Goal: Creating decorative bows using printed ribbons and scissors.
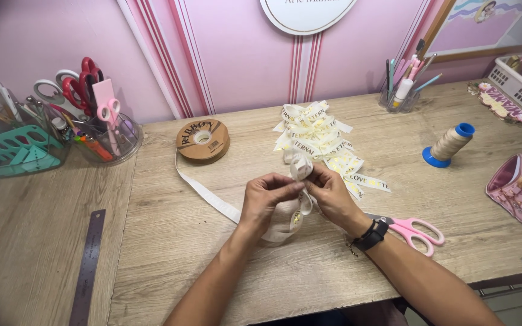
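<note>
**Two hands folding a cream ribbon loop at the middle of the table**

Two bare hands meet over a loop of cream ribbon [300,166] near the middle of the wooden table [170,241]. The left hand [265,199] pinches the ribbon between thumb and fingers, and the right hand [332,194], with a black band at its wrist, grips the same loop from the right side. Both are closed on the ribbon, not resting free.

From the hands the uncut strip runs left and far to the brown ribbon spool [203,140], so the length in hand appears not yet cut from its roll. Just beyond the hands lies a pile of cut ribbon pieces [321,142] with gold print, touching or nearly touching the held loop; judging by that pile, a good share of the cutting looks done, while the shaping in hand seems only begun.

Pink scissors [415,230] lie just right of the right wrist. Farther right stands a cone of beige thread [449,143] on a blue base. At the far left a clear tub of scissors [95,130] sits near the wall, and a metal ruler [89,265] lies at the near left.
</note>
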